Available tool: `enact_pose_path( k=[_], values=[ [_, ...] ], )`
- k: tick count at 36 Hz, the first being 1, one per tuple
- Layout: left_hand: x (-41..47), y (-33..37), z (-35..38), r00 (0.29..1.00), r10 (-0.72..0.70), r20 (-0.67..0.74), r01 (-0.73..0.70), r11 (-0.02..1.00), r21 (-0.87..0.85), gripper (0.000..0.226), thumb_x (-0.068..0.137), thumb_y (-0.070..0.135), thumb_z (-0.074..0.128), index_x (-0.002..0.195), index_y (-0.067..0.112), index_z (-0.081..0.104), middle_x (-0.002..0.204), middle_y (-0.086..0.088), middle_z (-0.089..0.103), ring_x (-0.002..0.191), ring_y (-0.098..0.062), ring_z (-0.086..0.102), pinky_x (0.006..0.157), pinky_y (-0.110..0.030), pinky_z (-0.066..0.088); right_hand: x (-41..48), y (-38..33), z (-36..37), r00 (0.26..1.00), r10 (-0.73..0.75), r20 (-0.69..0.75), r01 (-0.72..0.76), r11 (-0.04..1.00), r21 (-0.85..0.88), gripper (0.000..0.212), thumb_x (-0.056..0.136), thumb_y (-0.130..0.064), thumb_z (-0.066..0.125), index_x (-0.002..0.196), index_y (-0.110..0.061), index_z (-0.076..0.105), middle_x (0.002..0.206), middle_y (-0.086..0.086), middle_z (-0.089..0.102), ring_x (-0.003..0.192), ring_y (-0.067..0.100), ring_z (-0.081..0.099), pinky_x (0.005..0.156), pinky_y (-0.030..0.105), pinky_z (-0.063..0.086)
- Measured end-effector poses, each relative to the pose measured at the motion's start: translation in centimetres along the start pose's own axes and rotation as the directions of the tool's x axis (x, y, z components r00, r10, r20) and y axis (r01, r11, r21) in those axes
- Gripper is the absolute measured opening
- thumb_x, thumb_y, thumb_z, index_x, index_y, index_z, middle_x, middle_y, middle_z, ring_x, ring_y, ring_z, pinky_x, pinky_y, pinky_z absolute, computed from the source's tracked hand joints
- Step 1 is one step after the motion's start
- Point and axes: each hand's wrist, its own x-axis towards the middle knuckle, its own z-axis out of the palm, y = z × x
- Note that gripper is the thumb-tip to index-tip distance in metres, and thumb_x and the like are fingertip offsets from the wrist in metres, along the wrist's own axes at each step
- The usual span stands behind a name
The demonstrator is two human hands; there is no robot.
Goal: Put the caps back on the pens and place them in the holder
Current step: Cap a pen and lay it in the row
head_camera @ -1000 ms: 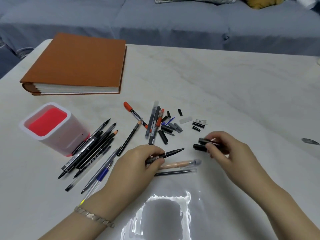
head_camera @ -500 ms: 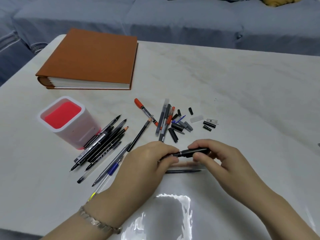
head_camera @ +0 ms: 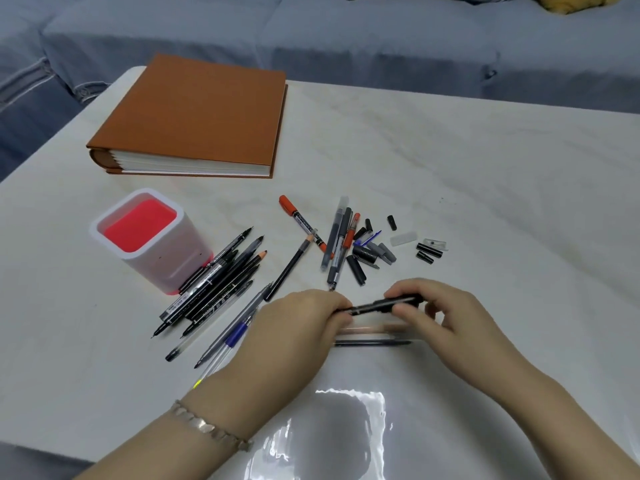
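Both hands meet over the near middle of the pale surface [head_camera: 450, 174], holding one black pen [head_camera: 377, 305] level between them. The left hand [head_camera: 298, 327] is curled tight around the pen's left end, and the right hand [head_camera: 440, 313] pinches its right end with thumb below and fingers above; whether a cap is fully seated there is hard to tell, as the fingers cover that end. Just beneath the held pen two more pens lie flat: a peach-coloured one [head_camera: 374, 329], blurred, and a thin dark one [head_camera: 372, 343] nearer the person.

The holder [head_camera: 162, 268], white with a red inside, stands upright to the left. A bundle of black pens [head_camera: 211, 285] rests against its right side. Farther right lies a scatter of pens, including an orange-capped one [head_camera: 301, 221], beside a cluster of loose caps [head_camera: 374, 252]. A brown album [head_camera: 197, 112] lies closed at the far left, and a bracelet [head_camera: 207, 426] circles the left wrist.
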Motion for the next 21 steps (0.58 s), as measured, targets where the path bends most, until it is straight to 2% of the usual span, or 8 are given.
enact_pose_path(
  k=[2, 4, 6, 8, 10, 14, 18, 21],
  values=[
    [0.3, -1.0, 0.1, 0.996, -0.08, -0.048, 0.08, 0.997, 0.004, 0.019, 0.091, 0.028, 0.048, 0.101, 0.026, 0.064, 0.092, 0.008, 0.066, 0.085, -0.012, 0.056, 0.071, -0.024, 0.04, 1.0, 1.4, -0.1, 0.997, 0.067, -0.042, -0.07, 0.995, -0.076, 0.024, 0.086, -0.014, 0.057, 0.084, -0.038, 0.058, 0.081, -0.017, 0.063, 0.073, -0.007, 0.051, 0.067, 0.004, 0.036],
    [0.3, -2.0, 0.0, 0.987, -0.135, -0.091, 0.136, 0.991, 0.003, 0.018, 0.09, 0.028, 0.051, 0.102, 0.025, 0.065, 0.088, 0.01, 0.064, 0.085, -0.013, 0.057, 0.07, -0.024, 0.041, 1.9, 2.7, -0.1, 0.992, 0.122, -0.039, -0.127, 0.976, -0.178, 0.016, 0.087, -0.015, 0.056, 0.094, -0.027, 0.064, 0.087, -0.015, 0.059, 0.082, -0.004, 0.051, 0.07, 0.007, 0.035],
    [0.2, -2.8, -0.1, 0.98, -0.158, -0.12, 0.161, 0.987, 0.013, 0.016, 0.089, 0.027, 0.053, 0.1, 0.026, 0.064, 0.081, 0.014, 0.057, 0.078, -0.01, 0.054, 0.065, -0.022, 0.037, 2.7, 3.6, 0.1, 0.987, 0.156, -0.048, -0.163, 0.939, -0.303, 0.018, 0.087, -0.016, 0.056, 0.102, -0.019, 0.065, 0.095, -0.006, 0.061, 0.099, 0.013, 0.051, 0.081, 0.021, 0.039],
    [0.0, -3.2, -0.3, 0.977, -0.162, -0.138, 0.166, 0.986, 0.018, 0.016, 0.089, 0.027, 0.054, 0.1, 0.026, 0.064, 0.081, 0.015, 0.056, 0.076, -0.008, 0.052, 0.062, -0.02, 0.038, 3.4, 3.9, 0.6, 0.981, 0.164, -0.101, -0.192, 0.886, -0.422, 0.022, 0.087, -0.018, 0.056, 0.107, -0.016, 0.064, 0.104, 0.003, 0.063, 0.109, 0.024, 0.047, 0.09, 0.032, 0.039],
    [-0.2, -3.5, -0.5, 0.973, -0.174, -0.15, 0.178, 0.984, 0.008, 0.016, 0.088, 0.027, 0.054, 0.101, 0.026, 0.064, 0.086, 0.014, 0.061, 0.08, -0.008, 0.055, 0.067, -0.021, 0.042, 4.2, 3.5, 1.3, 0.977, 0.134, -0.163, -0.197, 0.857, -0.476, 0.025, 0.086, -0.019, 0.056, 0.109, -0.014, 0.064, 0.109, 0.008, 0.062, 0.112, 0.028, 0.044, 0.094, 0.036, 0.036],
    [-0.5, -3.9, -0.7, 0.97, -0.196, -0.146, 0.195, 0.981, -0.018, 0.018, 0.088, 0.026, 0.055, 0.102, 0.025, 0.065, 0.091, 0.012, 0.064, 0.083, -0.008, 0.058, 0.074, -0.024, 0.046, 5.8, 2.0, 3.2, 0.982, 0.068, -0.175, -0.153, 0.833, -0.532, 0.026, 0.088, -0.025, 0.053, 0.11, -0.015, 0.063, 0.106, 0.007, 0.065, 0.106, 0.027, 0.047, 0.089, 0.035, 0.036],
    [-0.7, -4.0, -0.9, 0.967, -0.204, -0.154, 0.203, 0.979, -0.019, 0.017, 0.088, 0.027, 0.055, 0.101, 0.026, 0.065, 0.088, 0.015, 0.061, 0.082, -0.006, 0.057, 0.073, -0.023, 0.046, 6.8, 1.2, 5.1, 0.983, 0.104, -0.148, -0.173, 0.789, -0.589, 0.03, 0.087, -0.034, 0.052, 0.11, -0.016, 0.059, 0.11, 0.005, 0.063, 0.106, 0.025, 0.048, 0.083, 0.034, 0.038],
    [-0.6, -4.0, -1.1, 0.964, -0.209, -0.165, 0.209, 0.978, -0.02, 0.017, 0.088, 0.028, 0.055, 0.102, 0.027, 0.064, 0.093, 0.014, 0.064, 0.083, -0.007, 0.058, 0.074, -0.024, 0.046, 7.0, 1.7, 6.0, 0.98, 0.125, -0.154, -0.194, 0.761, -0.619, 0.029, 0.088, -0.03, 0.049, 0.111, -0.014, 0.057, 0.112, 0.006, 0.061, 0.106, 0.026, 0.048, 0.081, 0.033, 0.038]
  ],
)
